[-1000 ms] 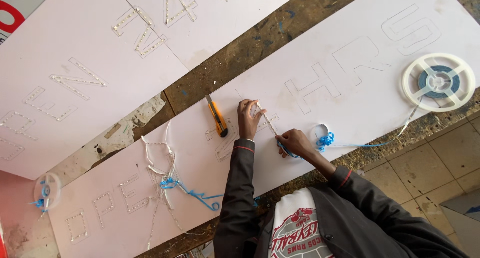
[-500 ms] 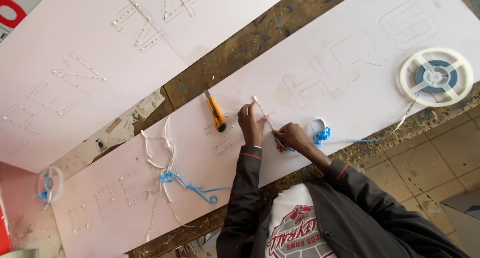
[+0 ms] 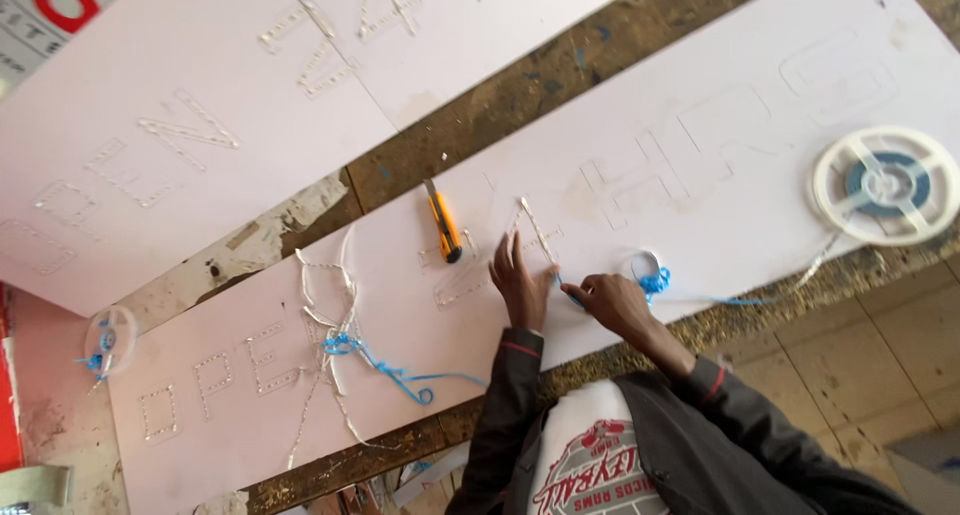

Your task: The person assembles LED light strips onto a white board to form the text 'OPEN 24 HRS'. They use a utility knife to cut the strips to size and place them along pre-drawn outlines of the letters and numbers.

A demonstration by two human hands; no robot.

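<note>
The LED strip [image 3: 537, 230] lies in the grooves of a cut letter on the long white sign board [image 3: 700, 95], near the board's middle. Far left, a small clear reel [image 3: 110, 337] rests by the board's end, and loose strip with blue backing tape [image 3: 400, 373] lies tangled over the finished letters. A yellow utility knife [image 3: 444, 222] sits just beside the letter. The left hand [image 3: 520, 283] is spread flat, pressing the strip down. The right hand [image 3: 608, 301] pinches the strip's free end (its peeled blue backing trails toward the large white reel [image 3: 885, 183]). The step seems to be seating the strip; the next move likely needs steady pressing along the groove.
</note>
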